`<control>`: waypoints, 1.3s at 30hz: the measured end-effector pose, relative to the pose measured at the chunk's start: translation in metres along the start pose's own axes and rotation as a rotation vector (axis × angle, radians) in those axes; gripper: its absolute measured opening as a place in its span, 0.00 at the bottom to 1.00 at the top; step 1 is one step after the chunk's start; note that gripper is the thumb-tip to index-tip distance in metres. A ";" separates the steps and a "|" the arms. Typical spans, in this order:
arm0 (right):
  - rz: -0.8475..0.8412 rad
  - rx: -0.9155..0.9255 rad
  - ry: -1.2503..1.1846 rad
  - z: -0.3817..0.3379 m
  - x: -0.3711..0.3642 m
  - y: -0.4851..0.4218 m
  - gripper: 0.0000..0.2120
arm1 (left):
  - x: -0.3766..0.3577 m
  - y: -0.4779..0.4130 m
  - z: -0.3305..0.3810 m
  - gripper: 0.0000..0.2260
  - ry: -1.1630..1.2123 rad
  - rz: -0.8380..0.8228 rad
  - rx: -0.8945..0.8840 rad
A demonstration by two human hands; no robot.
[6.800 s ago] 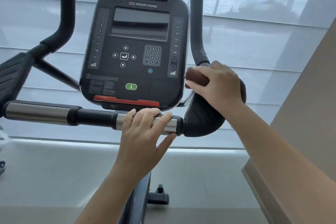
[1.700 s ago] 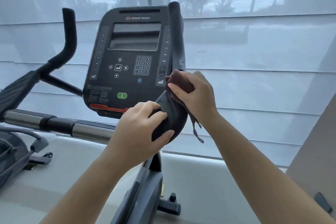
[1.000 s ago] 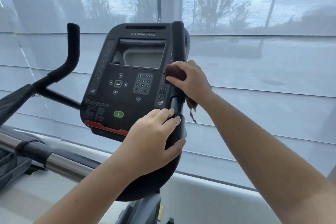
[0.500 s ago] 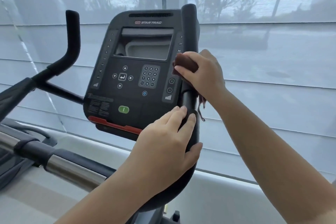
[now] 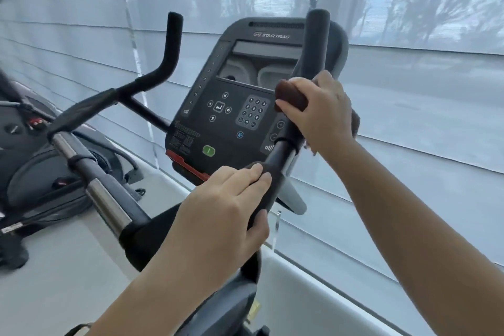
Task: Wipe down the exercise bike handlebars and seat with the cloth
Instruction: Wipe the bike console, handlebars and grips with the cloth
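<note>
The black right handlebar point(image 5: 316, 43) of the exercise bike rises upright in front of the console point(image 5: 240, 106). My right hand point(image 5: 324, 114) is wrapped around its middle with a dark brown cloth point(image 5: 290, 97) pressed against the bar. Lower down, my left hand point(image 5: 226, 221) grips the padded bend of the same handlebar. The left handlebar point(image 5: 170, 49) stands free at the upper left, and a chrome and black crossbar point(image 5: 101, 194) runs between them. The seat is out of view.
A sheer window blind point(image 5: 409, 144) hangs close behind the console. A white sill point(image 5: 313, 286) runs below it. Another dark exercise machine point(image 5: 32, 172) stands at the left on the pale floor.
The view has swung to the right and closer. My right hand with the cloth stays around the upright bar, slightly lower on it. My left hand keeps its grip on the padded bend.
</note>
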State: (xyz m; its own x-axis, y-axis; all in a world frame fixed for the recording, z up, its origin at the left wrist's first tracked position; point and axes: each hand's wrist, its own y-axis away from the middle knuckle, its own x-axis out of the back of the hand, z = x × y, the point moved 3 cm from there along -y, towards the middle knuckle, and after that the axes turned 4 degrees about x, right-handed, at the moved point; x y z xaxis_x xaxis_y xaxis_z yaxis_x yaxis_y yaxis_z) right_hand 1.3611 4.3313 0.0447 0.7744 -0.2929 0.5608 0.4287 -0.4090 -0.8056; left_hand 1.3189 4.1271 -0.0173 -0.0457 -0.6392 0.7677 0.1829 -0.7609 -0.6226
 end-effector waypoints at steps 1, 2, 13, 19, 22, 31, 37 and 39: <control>0.021 0.005 -0.088 -0.003 -0.001 0.012 0.17 | -0.002 0.002 0.002 0.20 -0.005 0.026 0.030; 0.041 -0.008 -0.220 -0.009 -0.002 0.029 0.16 | -0.005 0.003 0.004 0.19 -0.010 0.048 0.054; 0.125 -0.089 -0.354 0.013 -0.001 0.019 0.18 | -0.010 0.009 0.012 0.18 -0.062 0.091 0.129; 0.291 -0.098 -0.650 -0.028 -0.013 0.092 0.16 | -0.010 0.011 0.010 0.19 -0.051 0.119 0.118; 0.236 0.021 -0.594 -0.026 -0.008 0.090 0.17 | -0.010 0.010 0.010 0.19 -0.046 0.130 0.108; 0.327 -0.092 -0.505 -0.032 -0.007 0.087 0.17 | -0.009 0.011 0.008 0.19 -0.020 0.112 0.119; 0.210 0.133 -0.281 -0.011 0.002 0.050 0.17 | -0.010 0.012 0.008 0.20 -0.017 0.084 0.131; 0.182 0.060 -0.228 -0.002 0.001 0.023 0.19 | -0.009 0.011 0.008 0.19 -0.014 0.086 0.139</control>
State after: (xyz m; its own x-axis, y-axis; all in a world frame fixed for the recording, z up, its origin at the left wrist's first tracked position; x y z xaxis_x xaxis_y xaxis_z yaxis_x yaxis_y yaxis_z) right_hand 1.3708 4.3196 0.0271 0.9228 -0.1521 0.3540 0.2945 -0.3139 -0.9026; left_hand 1.3288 4.1250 -0.0303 -0.0103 -0.6989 0.7151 0.3194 -0.6800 -0.6600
